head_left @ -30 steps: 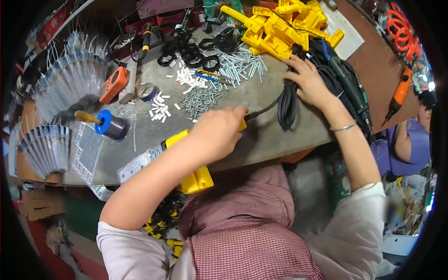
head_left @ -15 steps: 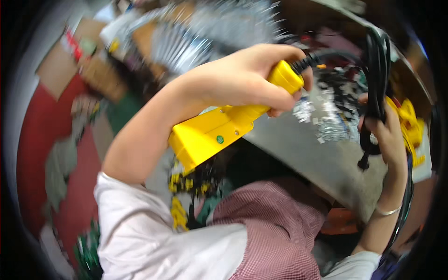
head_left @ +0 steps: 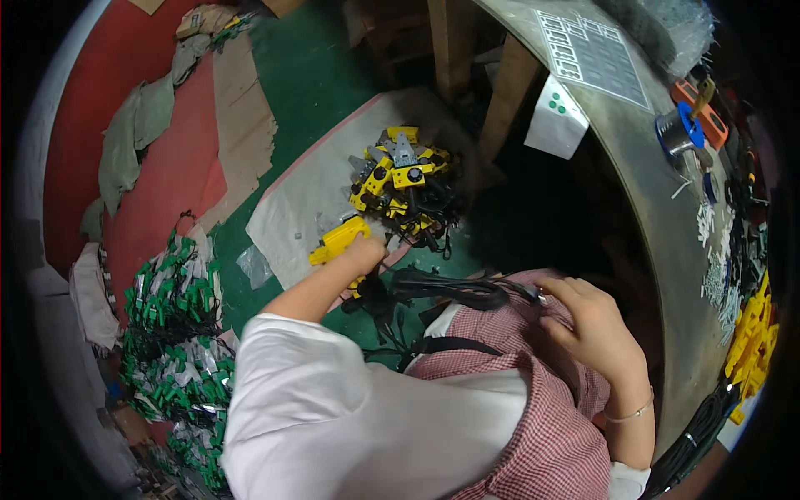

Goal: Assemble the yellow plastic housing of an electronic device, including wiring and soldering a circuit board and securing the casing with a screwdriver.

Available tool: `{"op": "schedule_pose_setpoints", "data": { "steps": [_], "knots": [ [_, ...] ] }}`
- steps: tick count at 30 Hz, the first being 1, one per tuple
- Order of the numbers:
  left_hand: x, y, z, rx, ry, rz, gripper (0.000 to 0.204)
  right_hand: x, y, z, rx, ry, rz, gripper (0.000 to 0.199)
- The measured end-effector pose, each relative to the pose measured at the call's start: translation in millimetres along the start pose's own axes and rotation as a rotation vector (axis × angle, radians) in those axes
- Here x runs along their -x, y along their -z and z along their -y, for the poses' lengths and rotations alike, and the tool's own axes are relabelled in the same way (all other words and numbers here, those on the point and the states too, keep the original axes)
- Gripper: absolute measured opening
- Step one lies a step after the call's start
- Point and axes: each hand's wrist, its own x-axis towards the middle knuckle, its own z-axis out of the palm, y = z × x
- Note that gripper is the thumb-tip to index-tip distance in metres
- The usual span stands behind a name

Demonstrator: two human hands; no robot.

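Observation:
My left hand (head_left: 367,252) is closed around a yellow plastic housing (head_left: 339,239), at the near edge of a pile of yellow-and-grey devices (head_left: 404,179) with black cords. A bundled black cable (head_left: 450,287) stretches across above my lap, from near my left hand toward my right. The fingertips of my right hand (head_left: 596,329) curl around the right end of this bundle, thumb and forefinger on either side of it. The exact grip there is partly hidden.
A light sheet (head_left: 287,221) lies under the pile on the green floor. Heaps of green-and-grey parts (head_left: 175,287) are at the left. Along the right runs a worktable (head_left: 642,200) with a solder spool (head_left: 677,132), yellow parts (head_left: 750,342) and a coiled black cable (head_left: 696,437).
My view has swung left and down toward the floor pile. The left hand has lowered the yellow housing beside the pile. My right hand has brought the cable bundle from above the table to my lap.

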Motion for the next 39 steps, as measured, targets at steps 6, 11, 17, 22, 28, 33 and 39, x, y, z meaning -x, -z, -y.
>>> {"op": "schedule_pose_setpoints", "data": {
  "steps": [6,11,17,22,28,33,39],
  "knots": [
    [-24.1,-107.2,70.9,-0.215,0.276,0.142,0.029,27.1,7.8,-4.0,0.039,-0.328,-0.093,0.039],
    [-59.7,-204.8,32.6,0.034,0.410,0.404,0.042,31.9,14.4,3.2,0.055,-0.365,-0.097,0.038],
    [-91.9,-187.3,72.4,0.244,0.384,0.181,0.027,5.4,58.4,32.7,0.040,0.112,-0.225,0.035],
    [-129.4,258.6,21.8,0.147,-0.168,-1.255,0.013,-21.8,81.2,82.7,0.056,0.481,-0.586,0.034],
    [-187.0,495.3,-11.5,-0.039,-0.068,-1.422,0.047,-9.1,130.9,113.7,0.108,0.471,-0.690,0.016],
    [-244.9,530.1,-68.1,-0.157,0.219,-1.283,0.070,31.5,113.2,91.0,0.065,0.094,-0.793,0.026],
    [-257.8,530.4,-60.8,-0.302,0.180,-1.416,0.067,66.2,119.5,68.2,0.254,-0.007,-1.042,0.035]
  ]
}}
